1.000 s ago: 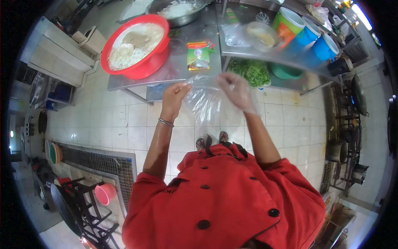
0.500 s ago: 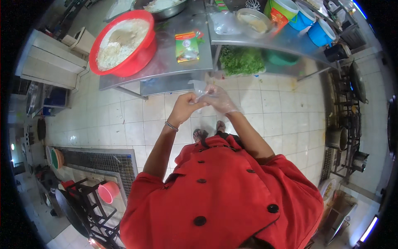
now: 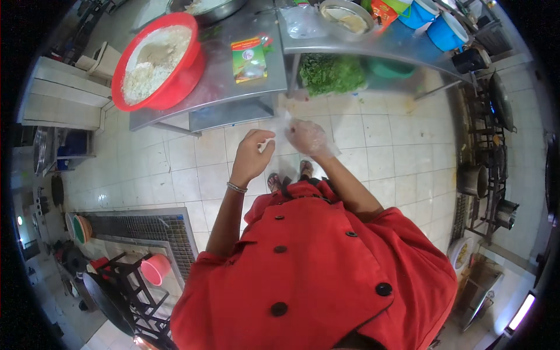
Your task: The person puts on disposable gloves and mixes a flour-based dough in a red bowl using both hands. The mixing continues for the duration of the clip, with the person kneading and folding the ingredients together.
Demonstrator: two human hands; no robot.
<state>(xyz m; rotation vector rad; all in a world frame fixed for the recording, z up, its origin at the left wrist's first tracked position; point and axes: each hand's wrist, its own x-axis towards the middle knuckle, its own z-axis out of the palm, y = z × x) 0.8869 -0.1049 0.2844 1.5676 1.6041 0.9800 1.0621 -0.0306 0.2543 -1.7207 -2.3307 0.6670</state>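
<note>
A loose, clear plastic glove covers my right hand (image 3: 309, 139). Its fingers are closed on a second piece of thin clear plastic film (image 3: 282, 123), which looks like another disposable glove and hangs in front of the floor. My bare left hand (image 3: 252, 156), with a bracelet at the wrist, is just left of the film. Its thumb and fingers are bent but apart, with a gap between them and nothing visibly held. Both hands are in the air, short of the metal table (image 3: 233, 96).
On the table stand a red tub of white flour (image 3: 160, 67) and a green-yellow packet (image 3: 249, 60). A second metal table carries a steel bowl (image 3: 347, 18) and blue buckets (image 3: 447, 32); leafy greens (image 3: 331, 74) lie beneath. A pink bucket (image 3: 156, 269) is behind left, burners and pots (image 3: 473, 179) right.
My left hand has let go of the plastic film and drawn back left, its fingers parting. My right hand still grips the film. The view has shifted slightly.
</note>
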